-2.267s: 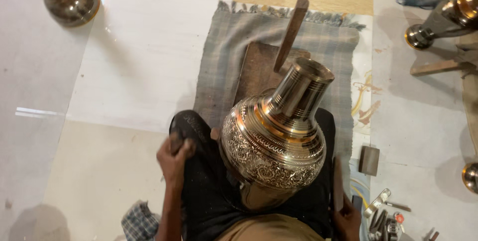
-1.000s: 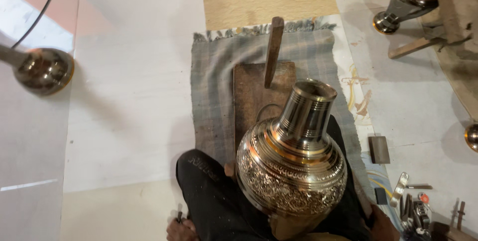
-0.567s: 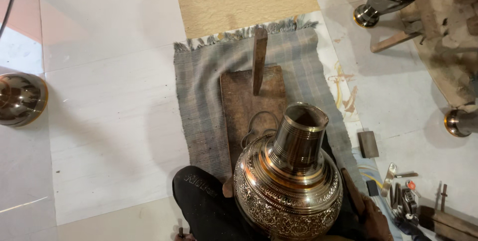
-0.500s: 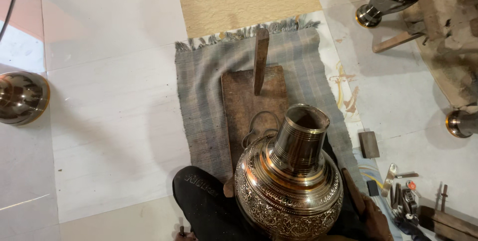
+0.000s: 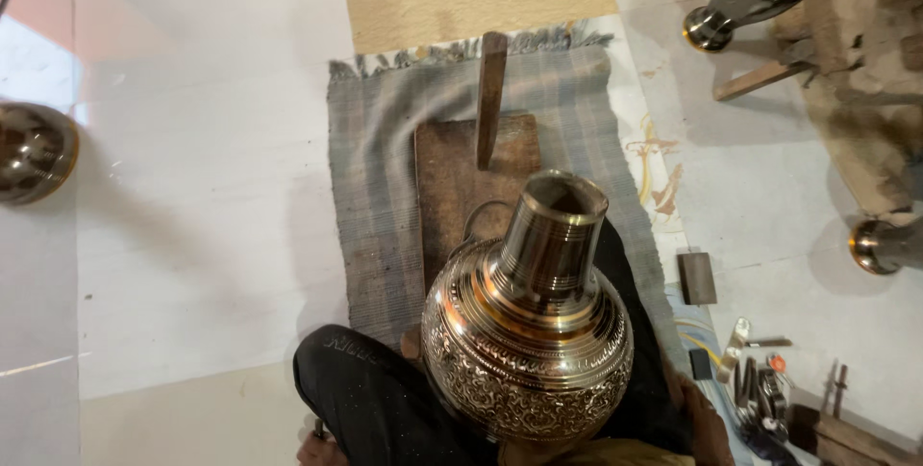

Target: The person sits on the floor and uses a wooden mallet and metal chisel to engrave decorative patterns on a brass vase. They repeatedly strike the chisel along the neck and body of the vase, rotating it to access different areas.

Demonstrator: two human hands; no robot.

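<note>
The engraved brass vase (image 5: 527,331) rests on my lap at lower centre, its belly band already patterned, neck plain. Both hands sit at the bottom edge; I cannot tell their grip.

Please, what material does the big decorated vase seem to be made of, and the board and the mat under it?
The vase looks like polished metal, perhaps brass: mirror-like neck, belly covered in embossed ornament. The board appears to be worn brown wood, dull and scuffed. The mat seems woven grey cloth, with a fringe at its far edge.
</note>
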